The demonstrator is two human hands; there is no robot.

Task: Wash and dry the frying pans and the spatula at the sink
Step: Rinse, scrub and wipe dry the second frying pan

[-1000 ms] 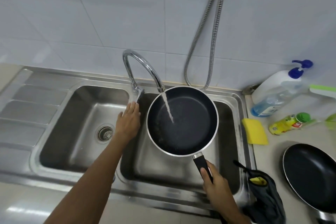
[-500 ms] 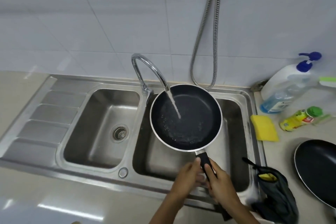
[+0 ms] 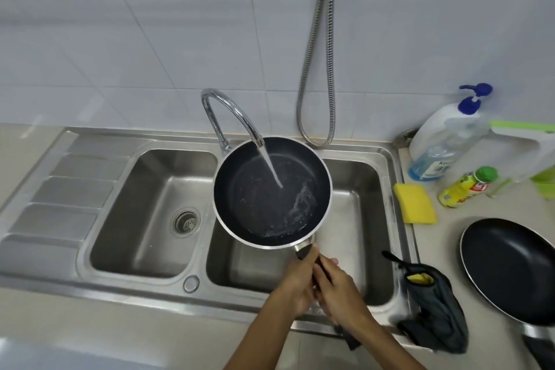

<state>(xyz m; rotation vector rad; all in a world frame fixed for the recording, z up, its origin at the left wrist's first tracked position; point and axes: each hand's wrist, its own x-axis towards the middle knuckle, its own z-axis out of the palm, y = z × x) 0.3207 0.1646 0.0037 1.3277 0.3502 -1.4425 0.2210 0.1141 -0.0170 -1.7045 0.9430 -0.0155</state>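
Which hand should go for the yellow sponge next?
Right, probably: the sponge lies on the counter right of the sink, nearer the right hand. The left hand also grips the pan handle.

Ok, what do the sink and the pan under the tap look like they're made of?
Sink: probably stainless steel, brushed finish; grey with blurred reflections. Pan: likely metal, going by the bright silver rim, with a dark matte coating inside, possibly non-stick. Handle: looks like black plastic, though mostly covered.
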